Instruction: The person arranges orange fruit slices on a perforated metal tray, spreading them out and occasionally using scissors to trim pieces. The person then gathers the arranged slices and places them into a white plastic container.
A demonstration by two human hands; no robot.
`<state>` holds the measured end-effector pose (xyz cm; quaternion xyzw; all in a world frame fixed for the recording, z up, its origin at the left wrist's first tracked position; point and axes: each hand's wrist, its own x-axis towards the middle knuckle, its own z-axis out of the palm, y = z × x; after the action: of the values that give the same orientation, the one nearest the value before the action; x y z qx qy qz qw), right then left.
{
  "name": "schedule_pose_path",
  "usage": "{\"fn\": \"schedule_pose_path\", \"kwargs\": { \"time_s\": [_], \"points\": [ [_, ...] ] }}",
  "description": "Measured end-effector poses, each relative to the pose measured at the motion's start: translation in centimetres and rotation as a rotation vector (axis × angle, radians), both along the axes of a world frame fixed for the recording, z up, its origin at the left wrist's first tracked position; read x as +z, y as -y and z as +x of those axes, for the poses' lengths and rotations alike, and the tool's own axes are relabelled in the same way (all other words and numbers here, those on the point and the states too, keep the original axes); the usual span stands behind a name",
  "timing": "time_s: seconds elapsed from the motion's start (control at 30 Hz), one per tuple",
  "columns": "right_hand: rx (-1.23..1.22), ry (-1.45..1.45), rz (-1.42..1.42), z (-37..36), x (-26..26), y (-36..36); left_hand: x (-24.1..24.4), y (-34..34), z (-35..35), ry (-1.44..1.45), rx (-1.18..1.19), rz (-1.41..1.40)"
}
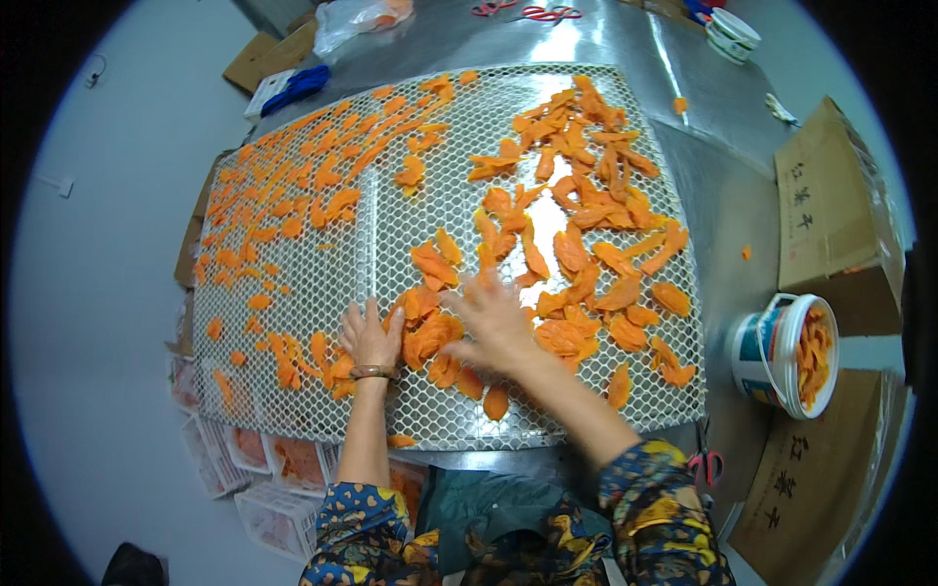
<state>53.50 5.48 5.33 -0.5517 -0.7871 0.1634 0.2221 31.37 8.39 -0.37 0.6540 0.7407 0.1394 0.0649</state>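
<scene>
Many flat orange pieces, apparently dried fruit, lie on a white plastic mesh tray (432,198) with hexagonal holes. My left hand (372,338), with a bangle at the wrist, rests fingers spread on the mesh, its thumb side against a heap of orange pieces (432,335). Over the right side of that heap is my right hand (492,322), blurred, its fingers apart; nothing is seen held in it. Larger pieces (568,337) are spread at the right, and smaller ones (293,227) cover the left part.
The tray lies on a metal table (733,198). Right of it stand a white bucket (784,355) of orange pieces, cardboard boxes (828,212) and red-handled scissors (705,467). Plastic containers (282,513) sit below left. More scissors (549,13), a plastic bag (359,26) and a blue cloth (297,89) are beyond.
</scene>
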Motion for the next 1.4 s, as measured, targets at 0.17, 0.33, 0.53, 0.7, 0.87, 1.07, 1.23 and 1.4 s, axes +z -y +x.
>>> {"fn": "schedule_pose_path", "kwargs": {
  "time_s": [0.17,0.33,0.53,0.7,0.87,1.07,1.23,1.4],
  "points": [
    [0.100,0.048,0.078,-2.3,-4.0,2.9,-2.0,4.0,1.7,0.013,-0.184,-0.021],
    [-0.218,0.144,0.237,6.1,-3.3,7.4,2.1,7.2,7.5,0.604,-0.342,0.037],
    [-0.511,0.210,-0.068,12.8,-1.1,12.4,4.2,5.4,6.7,0.210,-0.392,0.000],
    [-0.719,0.184,0.016,11.2,-3.0,9.1,0.7,5.5,1.3,0.444,-0.518,0.140],
    [-0.591,0.288,0.106,7.5,0.0,6.8,4.0,3.8,-4.0,0.645,-0.496,0.171],
    [-0.059,-0.023,0.118,-11.3,-2.2,5.6,0.9,1.7,-23.3,0.487,-0.110,0.161],
    [0.204,0.170,0.044,-26.4,-4.2,4.5,0.3,3.0,-32.3,0.203,0.099,0.070],
    [-0.090,0.261,0.320,-21.8,-4.9,-0.1,-1.9,4.5,-28.9,-0.025,-0.080,-0.229]
  ]
}}
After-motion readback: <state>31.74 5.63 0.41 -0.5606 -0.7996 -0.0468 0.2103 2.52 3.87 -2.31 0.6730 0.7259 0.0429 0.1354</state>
